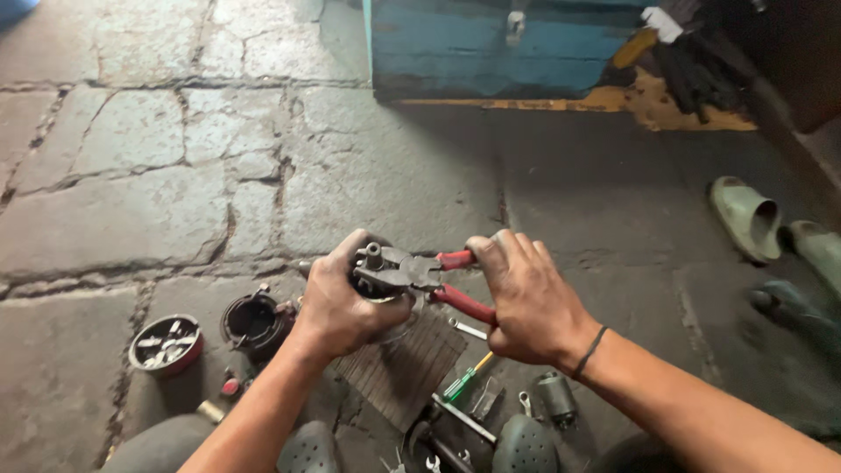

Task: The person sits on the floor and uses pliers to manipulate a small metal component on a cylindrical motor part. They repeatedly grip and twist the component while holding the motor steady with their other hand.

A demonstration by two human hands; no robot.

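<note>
My left hand [337, 302] wraps around a dark round metal part [371, 263] with a short shaft sticking up from its top. My right hand [526, 298] grips the red handles of a pair of pliers [420, 276], whose jaws bite on the top of that metal part. Both hands are held above a ribbed dark mat [407, 368] on the stone floor.
A red round tin of small parts [165, 344] and a black cylindrical housing [254, 322] sit to the left. A green-handled screwdriver [464, 378], wrenches and a small motor part [556, 396] lie below the hands. A blue metal box [499, 48] stands ahead; sandals [749, 217] lie at right.
</note>
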